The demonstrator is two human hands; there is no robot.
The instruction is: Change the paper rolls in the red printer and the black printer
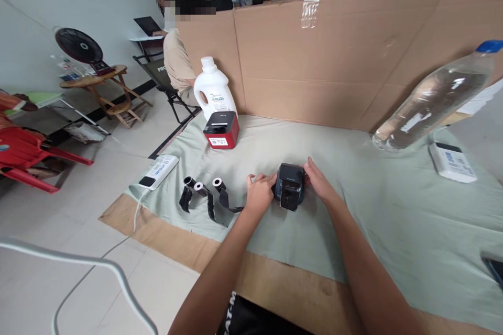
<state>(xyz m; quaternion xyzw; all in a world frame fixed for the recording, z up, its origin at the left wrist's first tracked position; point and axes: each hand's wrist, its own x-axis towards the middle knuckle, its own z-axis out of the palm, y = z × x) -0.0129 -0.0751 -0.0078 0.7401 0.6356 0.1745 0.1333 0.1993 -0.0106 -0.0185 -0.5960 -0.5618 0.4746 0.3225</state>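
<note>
A small dark boxy device (290, 180), which looks like a label printer, sits on the green cloth between my hands. A black strip hangs from its front. My left hand (260, 191) presses against its left side with the fingers partly bent. At the right side my right hand (317, 180) holds it, fingers fairly straight and the thumb side partly hidden. To the left lie small rolls with black strips trailing: one dark-ended roll (189, 181), a white-cored one (199, 187) and another (218, 183) nearest my left hand.
Behind stand a red and black box-shaped device (222, 131) and a white jug (214, 86). A cardboard sheet (298, 68) borders the back. A large water bottle (432, 99) leans at right. White cabled boxes (159, 171) lie at the sides. A person (178, 57) sits beyond.
</note>
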